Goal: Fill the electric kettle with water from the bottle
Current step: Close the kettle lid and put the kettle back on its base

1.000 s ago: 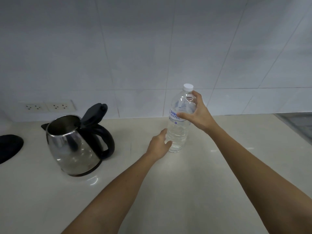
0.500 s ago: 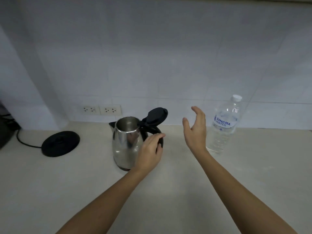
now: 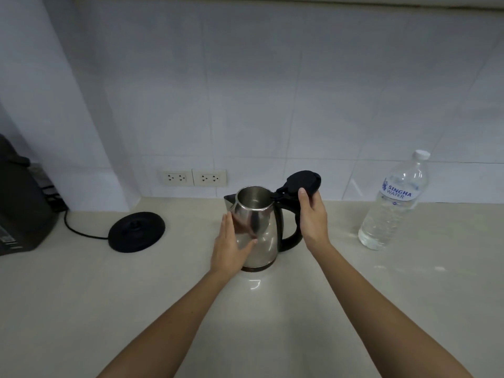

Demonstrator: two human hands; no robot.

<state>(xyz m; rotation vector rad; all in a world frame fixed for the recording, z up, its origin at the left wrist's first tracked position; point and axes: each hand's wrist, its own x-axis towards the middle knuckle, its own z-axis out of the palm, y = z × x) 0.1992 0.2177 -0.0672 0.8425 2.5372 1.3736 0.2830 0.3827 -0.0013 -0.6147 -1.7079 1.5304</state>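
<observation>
A steel electric kettle (image 3: 261, 236) with a black handle stands on the pale counter, its black lid (image 3: 302, 182) flipped up. My left hand (image 3: 231, 246) lies flat against the kettle's left side, fingers spread. My right hand (image 3: 312, 214) wraps the top of the handle, thumb near the lid hinge. A clear capped water bottle (image 3: 392, 205) with a blue and white label stands upright to the right, apart from both hands.
The kettle's round black base (image 3: 136, 231) sits to the left with its cord running to a dark appliance (image 3: 19, 208) at the left edge. Two wall sockets (image 3: 193, 177) are behind the kettle. A tiled wall backs the counter.
My right hand let go of the bottle and moved to the kettle's handle. My left hand shifted from the handle to the kettle's left side. The view swung left.
</observation>
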